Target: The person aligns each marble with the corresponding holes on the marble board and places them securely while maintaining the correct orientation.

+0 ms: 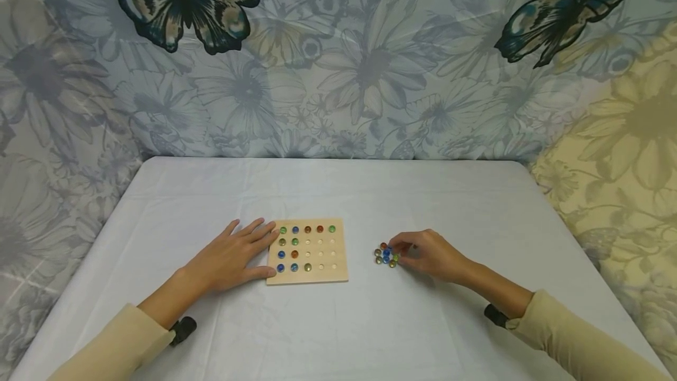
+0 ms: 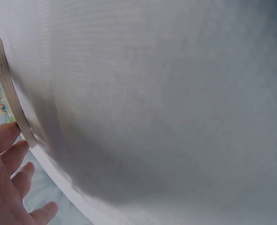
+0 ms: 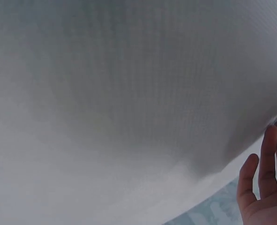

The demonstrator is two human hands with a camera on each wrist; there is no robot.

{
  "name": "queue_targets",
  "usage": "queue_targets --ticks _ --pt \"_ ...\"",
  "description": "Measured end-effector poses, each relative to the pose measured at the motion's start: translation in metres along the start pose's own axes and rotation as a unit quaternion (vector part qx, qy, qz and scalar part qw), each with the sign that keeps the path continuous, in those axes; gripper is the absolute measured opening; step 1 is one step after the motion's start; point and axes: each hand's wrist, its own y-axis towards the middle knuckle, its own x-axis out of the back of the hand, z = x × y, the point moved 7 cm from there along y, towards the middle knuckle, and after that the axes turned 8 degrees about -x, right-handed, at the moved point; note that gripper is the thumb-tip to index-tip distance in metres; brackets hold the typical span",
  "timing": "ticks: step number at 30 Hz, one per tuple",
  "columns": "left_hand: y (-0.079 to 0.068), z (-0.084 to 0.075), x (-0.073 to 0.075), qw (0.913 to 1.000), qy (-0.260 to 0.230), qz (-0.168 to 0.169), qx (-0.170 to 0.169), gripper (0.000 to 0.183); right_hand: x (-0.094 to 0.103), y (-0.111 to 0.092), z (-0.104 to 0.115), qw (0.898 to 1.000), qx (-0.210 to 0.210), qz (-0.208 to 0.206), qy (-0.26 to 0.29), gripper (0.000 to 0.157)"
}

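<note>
A square wooden board [image 1: 328,276] with rows of shallow round hollows lies flat on the table. Glass marbles fill its back row; the other rows hold marbles at their left ends, and the hollows further right are bare. My left hand [image 1: 233,256], fingers spread and fairly straight, rests along the board's left edge. In the left wrist view, fingertips touch the board's side [image 2: 11,91]. To the right of the board, a small cluster of loose marbles [image 1: 386,253] sits on the cloth. My right hand [image 1: 431,256] reaches the cluster's right side, with thumb and index finger apart beside the marbles.
White cloth [image 1: 423,322] covers the table, whose far edge meets a hanging fabric [image 1: 338,104] printed with flowers and butterflies. Dark wrist cameras [image 1: 183,330] are worn under both sleeves. A stretch of cloth separates the board from the loose marbles.
</note>
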Motion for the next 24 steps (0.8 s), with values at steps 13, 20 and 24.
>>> queue_targets --ticks 13,20,24 --pt "0.001 0.002 -0.002 1.0000 0.004 0.000 -0.003 0.080 0.005 0.007 0.012 1.000 0.028 -0.002 0.009 0.028" --pt "0.002 0.002 -0.001 1.0000 0.000 0.003 -0.001 0.079 0.003 0.015 0.025 0.998 0.052 -0.003 0.027 0.027" --pt "0.002 0.002 -0.001 1.0000 0.001 0.003 0.000 0.080 -0.001 0.021 0.030 0.997 0.063 -0.002 0.036 0.026"
